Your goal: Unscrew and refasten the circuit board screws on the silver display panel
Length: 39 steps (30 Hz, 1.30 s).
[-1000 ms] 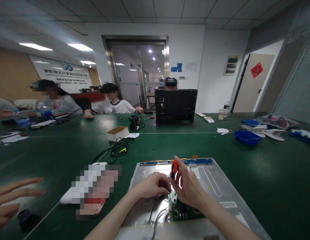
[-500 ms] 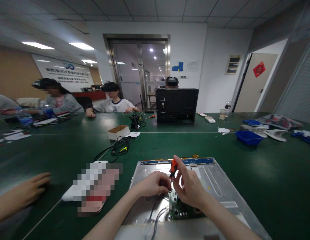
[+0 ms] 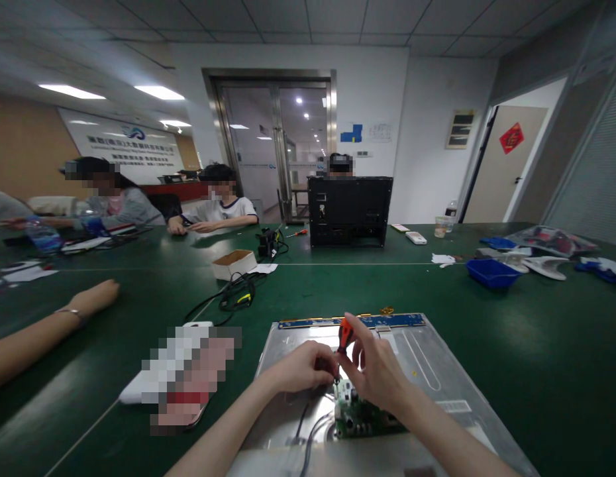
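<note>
A silver metal panel (image 3: 432, 377) lies on the green table in front of me, with a blue strip (image 3: 312, 322) along its far edge. A small green circuit board (image 3: 360, 414) sits on the panel near me, with grey cables (image 3: 308, 430) running from it. My right hand (image 3: 377, 374) grips a small screwdriver with an orange handle (image 3: 344, 333), held upright with its tip on the board. My left hand (image 3: 301, 368) is closed in a pinch beside the screwdriver's shaft, at the board's far left corner.
A co-worker's forearm (image 3: 44, 331) rests on the table at left. A white object (image 3: 183, 377) lies left of the panel. Farther off are black cables (image 3: 236, 295), a cardboard box (image 3: 233, 264), a black case (image 3: 350, 211), a blue tray (image 3: 491, 272). People sit at the far side.
My hands stay at the board with the screwdriver turning slightly. The co-worker's hand at left has moved from the near edge farther onto the table, forearm now lying flat.
</note>
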{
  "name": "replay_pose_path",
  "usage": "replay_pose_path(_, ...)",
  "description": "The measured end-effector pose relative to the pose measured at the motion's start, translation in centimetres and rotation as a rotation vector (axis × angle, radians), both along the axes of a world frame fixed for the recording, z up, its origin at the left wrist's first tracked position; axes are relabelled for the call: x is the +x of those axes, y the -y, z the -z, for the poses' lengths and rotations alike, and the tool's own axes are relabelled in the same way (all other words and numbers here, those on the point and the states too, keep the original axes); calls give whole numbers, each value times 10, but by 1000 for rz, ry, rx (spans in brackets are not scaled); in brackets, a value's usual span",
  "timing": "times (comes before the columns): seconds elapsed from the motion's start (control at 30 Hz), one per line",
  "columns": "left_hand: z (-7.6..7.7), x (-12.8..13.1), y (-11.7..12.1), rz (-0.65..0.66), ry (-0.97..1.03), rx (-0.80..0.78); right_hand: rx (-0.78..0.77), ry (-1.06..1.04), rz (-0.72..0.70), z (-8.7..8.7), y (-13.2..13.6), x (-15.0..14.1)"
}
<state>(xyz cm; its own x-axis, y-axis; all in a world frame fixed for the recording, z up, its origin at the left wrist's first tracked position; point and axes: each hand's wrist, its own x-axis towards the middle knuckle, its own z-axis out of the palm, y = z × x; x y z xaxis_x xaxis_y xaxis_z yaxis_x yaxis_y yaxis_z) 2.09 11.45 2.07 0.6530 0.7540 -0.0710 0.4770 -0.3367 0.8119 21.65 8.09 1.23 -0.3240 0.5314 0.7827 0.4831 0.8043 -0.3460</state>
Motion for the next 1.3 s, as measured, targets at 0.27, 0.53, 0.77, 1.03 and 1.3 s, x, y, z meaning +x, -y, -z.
replay_pose_path(0.27,-1,0,0,-5,15,-13,35,11,-12,-7,4,-4)
replay_pose_path(0.53,4,0,-1,24,17,-35,-34,14,-41,-4,4,-2)
replay_pose_path(0.77,-2,0,2,1,8,-12,54,-13,-24,-6,3,-4)
replay_pose_path(1.03,-5,1,3,-2,-2,6,57,-24,-30,-6,2,-4)
replay_pose_path(1.3,-4,1,3,-11,13,-21,67,-8,-40,-11,5,-4)
